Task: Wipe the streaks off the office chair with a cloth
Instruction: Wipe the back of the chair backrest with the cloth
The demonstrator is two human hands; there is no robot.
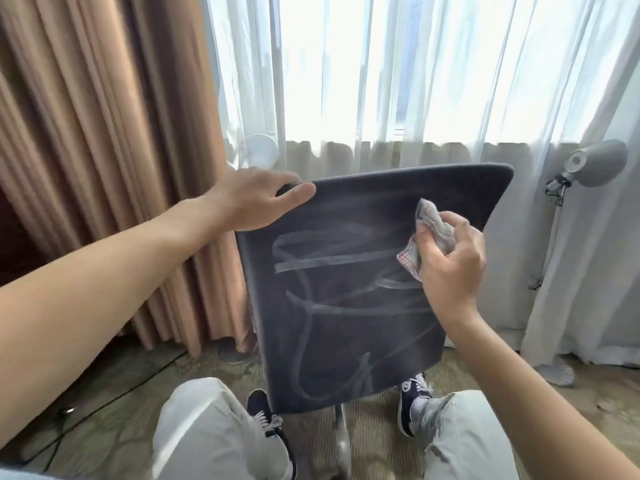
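The chair stands with its dark backrest turned toward the person, just in front of their knees, tilted a little to the right. Pale streaks loop across the backrest from its middle down to the lower edge; the band under the top edge looks smudged and fainter. The left hand holds the upper left corner, fingers curled over the top edge and thumb lying along the near face. The right hand grips a bunched cloth, fingers closed round it, and presses it on the backrest close to the right edge, in the upper part. Left of the chair the tan curtain hangs nearly touching the backrest's left edge, so there is little room on that side. Behind, the sheer curtain falls just past the top edge. To the right a lamp on a thin pole stands well apart from the chair, with open carpet between. Two shoes sit either side of the chair's stem
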